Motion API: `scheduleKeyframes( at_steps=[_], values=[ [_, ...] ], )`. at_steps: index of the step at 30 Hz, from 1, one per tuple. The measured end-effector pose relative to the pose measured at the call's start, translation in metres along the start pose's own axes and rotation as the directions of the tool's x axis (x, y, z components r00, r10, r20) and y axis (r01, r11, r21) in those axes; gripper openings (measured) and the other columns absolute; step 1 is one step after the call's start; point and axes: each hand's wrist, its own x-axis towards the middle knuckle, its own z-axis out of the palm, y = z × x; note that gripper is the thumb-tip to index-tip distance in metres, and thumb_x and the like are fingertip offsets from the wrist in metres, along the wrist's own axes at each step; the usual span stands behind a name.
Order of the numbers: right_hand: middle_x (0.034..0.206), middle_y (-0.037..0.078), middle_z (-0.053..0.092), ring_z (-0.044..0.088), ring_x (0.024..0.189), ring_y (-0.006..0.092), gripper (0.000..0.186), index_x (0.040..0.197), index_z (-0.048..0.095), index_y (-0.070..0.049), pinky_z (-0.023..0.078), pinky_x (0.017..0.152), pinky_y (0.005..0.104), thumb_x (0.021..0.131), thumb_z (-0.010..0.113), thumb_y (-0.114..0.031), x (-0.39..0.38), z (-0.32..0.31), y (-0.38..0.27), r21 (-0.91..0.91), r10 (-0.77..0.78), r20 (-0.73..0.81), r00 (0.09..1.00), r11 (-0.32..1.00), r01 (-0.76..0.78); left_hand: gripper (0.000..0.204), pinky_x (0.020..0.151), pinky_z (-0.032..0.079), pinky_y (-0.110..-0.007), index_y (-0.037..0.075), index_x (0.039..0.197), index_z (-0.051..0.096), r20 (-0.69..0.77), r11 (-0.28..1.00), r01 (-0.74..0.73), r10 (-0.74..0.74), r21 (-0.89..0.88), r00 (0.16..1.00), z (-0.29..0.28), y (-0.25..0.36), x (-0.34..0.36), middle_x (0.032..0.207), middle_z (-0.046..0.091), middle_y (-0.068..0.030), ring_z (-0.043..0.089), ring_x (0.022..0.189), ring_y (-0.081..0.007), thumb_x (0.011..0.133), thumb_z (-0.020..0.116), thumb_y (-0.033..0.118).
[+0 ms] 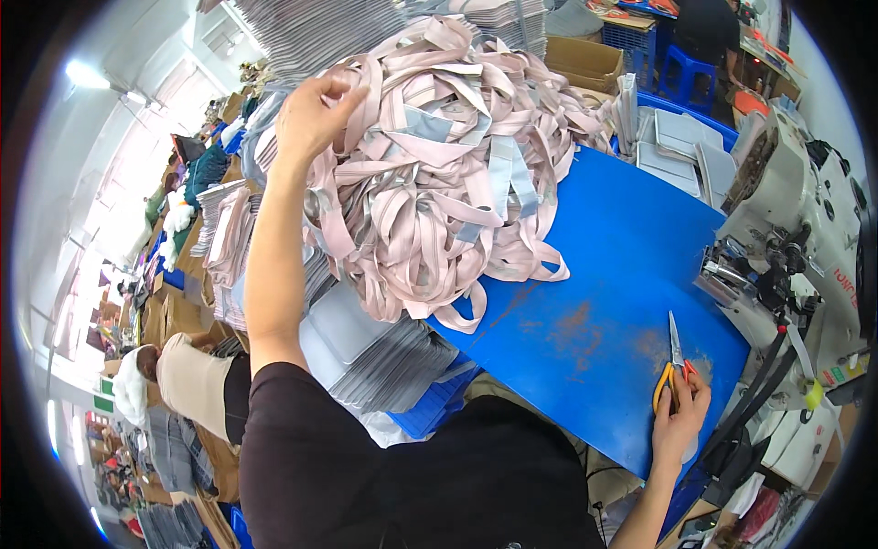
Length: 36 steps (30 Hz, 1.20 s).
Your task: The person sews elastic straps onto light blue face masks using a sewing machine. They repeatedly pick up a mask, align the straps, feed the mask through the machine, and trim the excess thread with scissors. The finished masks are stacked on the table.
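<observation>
A large heap of pale pink zipper strips point(412, 220), with short grey fabric pieces among them, covers the left and far part of a blue tabletop point(594, 320). At the heap's upper left edge is my left hand point(311, 119), raised with loosely bent fingers beside a looped strip. A gap shows between its thumb and fingers, and I see nothing held there. My right hand point(679, 419) is closed on the handles of scissors point(675, 352) near the table's right front corner. Their handles are yellow and red, and the slightly parted blades point away from me.
A sewing machine point(777, 220) stands along the right edge. Stacked grey padded panels point(366, 348) rise left of the table, and more grey panels point(677, 137) sit in a blue bin at the back. One person point(197, 375) bends among boxes at left; another point(704, 37) is at far right.
</observation>
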Motion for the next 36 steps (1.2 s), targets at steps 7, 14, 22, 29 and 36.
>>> scheduleKeyframes(
  at_steps=[7,14,22,29,36],
  values=[
    [0.126,0.017,0.061,0.061,0.112,0.0333,0.032,0.123,0.074,-0.004,0.052,0.098,0.0425,0.091,0.073,-0.004,0.0,0.001,-0.001,0.029,0.037,0.031,0.999,0.999,-0.037,0.033,0.073,0.054,-0.029,0.006,0.11,0.082,0.058,0.972,-0.023,0.037,-0.234,0.998,-0.02,-0.054,0.044,0.087,0.08,-0.0033,0.069,0.077,-0.0079,0.09,0.082,0.032],
    [0.129,0.017,0.06,0.06,0.122,0.0351,0.037,0.13,0.071,-0.004,0.052,0.099,0.0435,0.093,0.072,-0.004,0.0,0.001,-0.006,0.017,0.029,-0.022,0.999,0.999,-0.028,0.026,0.064,0.056,-0.027,0.003,0.116,0.073,-0.313,0.701,-0.251,0.041,-0.668,0.949,-0.131,0.031,0.116,0.096,0.076,-0.0027,0.071,0.078,-0.0126,0.102,0.071,0.026],
    [0.126,0.015,0.064,0.065,0.118,0.0284,0.042,0.135,0.068,-0.003,0.053,0.096,0.0374,0.093,0.073,-0.003,0.033,0.001,-0.096,0.409,-0.106,0.0,0.994,0.907,0.097,0.027,0.068,0.062,-0.025,-0.002,0.12,0.069,-0.298,0.345,-0.509,0.509,-0.789,0.807,-0.152,0.175,-0.001,0.1,0.076,-0.0089,0.074,0.079,-0.013,0.104,0.066,0.02],
    [0.117,0.013,0.071,0.072,0.105,0.0218,0.042,0.145,0.062,-0.011,0.056,0.08,0.0317,0.106,0.064,-0.024,0.083,0.017,-0.166,0.802,-0.014,0.593,0.805,0.106,-0.588,0.029,0.065,0.062,-0.028,-0.004,0.12,0.066,-0.131,0.195,-0.317,0.627,-0.928,0.768,-0.085,0.195,-0.014,0.101,0.075,-0.0122,0.073,0.075,-0.0167,0.106,0.06,0.021],
    [0.131,0.021,0.07,0.071,0.117,0.0306,0.055,0.146,0.054,0.001,0.056,0.09,0.037,0.109,0.048,-0.039,0.101,0.046,-0.142,0.651,-0.412,0.557,0.722,-0.323,-0.686,0.033,0.063,0.062,-0.031,-0.007,0.12,0.064,0.087,0.18,-0.034,0.622,-0.983,0.778,-0.081,0.203,0.017,0.103,0.074,-0.0155,0.073,0.07,-0.0204,0.107,0.055,0.021]
  ],
)
